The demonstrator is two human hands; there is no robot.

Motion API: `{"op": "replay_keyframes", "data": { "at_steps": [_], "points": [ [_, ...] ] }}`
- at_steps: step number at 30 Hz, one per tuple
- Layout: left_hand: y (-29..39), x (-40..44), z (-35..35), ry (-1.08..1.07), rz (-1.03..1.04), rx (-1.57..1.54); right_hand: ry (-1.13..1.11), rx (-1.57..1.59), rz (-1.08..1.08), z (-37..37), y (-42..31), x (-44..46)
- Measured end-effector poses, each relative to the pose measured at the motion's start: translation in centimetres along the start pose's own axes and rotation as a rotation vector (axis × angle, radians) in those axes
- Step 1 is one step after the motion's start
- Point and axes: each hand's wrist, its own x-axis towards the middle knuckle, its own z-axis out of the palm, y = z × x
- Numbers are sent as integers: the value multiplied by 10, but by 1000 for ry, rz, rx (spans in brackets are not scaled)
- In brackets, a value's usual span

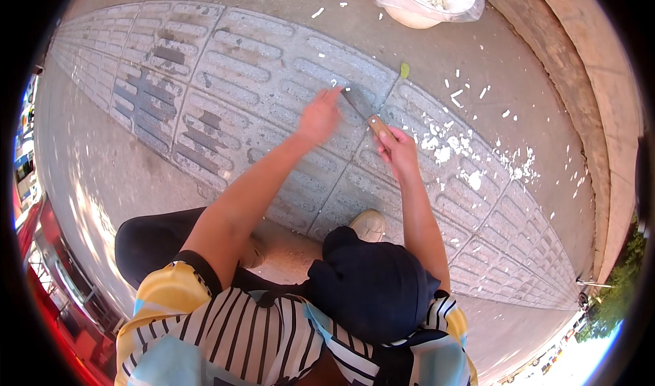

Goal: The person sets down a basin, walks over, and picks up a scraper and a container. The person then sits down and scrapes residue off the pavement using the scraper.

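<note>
My right hand is wrapped round the wooden handle of a scraper, whose dark metal blade points up and left, low over the ribbed paving. Just left of the blade tip is my left hand, blurred, its fingertips together close to small white bits; whether it pinches one is too blurred to tell. White flakes and crumbs lie scattered on the paving to the right of my right hand.
A white tub lined with clear plastic, holding whitish pieces, stands at the top. A green leaf lies below it. A stone kerb curves along the right. My shoe rests on the paving below the scraper.
</note>
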Motion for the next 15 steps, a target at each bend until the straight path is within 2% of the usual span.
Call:
{"op": "replay_keyframes", "data": {
  "at_steps": [5, 15],
  "points": [
    [-13, 8, -6, 53, -75, 0, -28, -47, 8, 8, -10, 13],
    [-9, 7, -4, 38, -42, 0, -75, -33, 44, 12, -16, 20]
  ]
}}
